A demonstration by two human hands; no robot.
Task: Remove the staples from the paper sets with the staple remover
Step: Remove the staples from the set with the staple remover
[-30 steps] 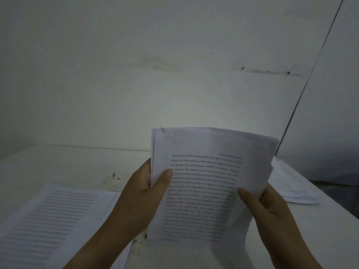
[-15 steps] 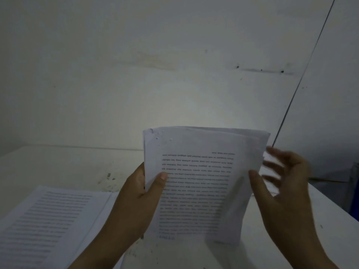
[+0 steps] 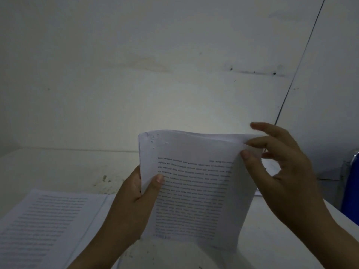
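Head view: the room is dim; a pale wall fills the upper half, marked by a faint brownish stain and a short row of dark spots; a thin dark seam runs slantwise down its right side; a white bench meets the wall below, its top scuffed with dark specks near the middle; a blue object shows at the right edge, too cut off to name.

The paper set is held upright above the bench, between the two hands; the left hand grips its left edge, thumb on the front page, the other fingers hidden behind; the right hand pinches the upper right corner between thumb and forefinger, its fingers curled over the top edge, the remaining ones spread loosely behind; small puncture marks dot the upper left corner.

Writing: the front page carries lines of printed text turned upside down, too blurred to read; a second paper stack lies flat on the bench at the left, its print equally illegible.
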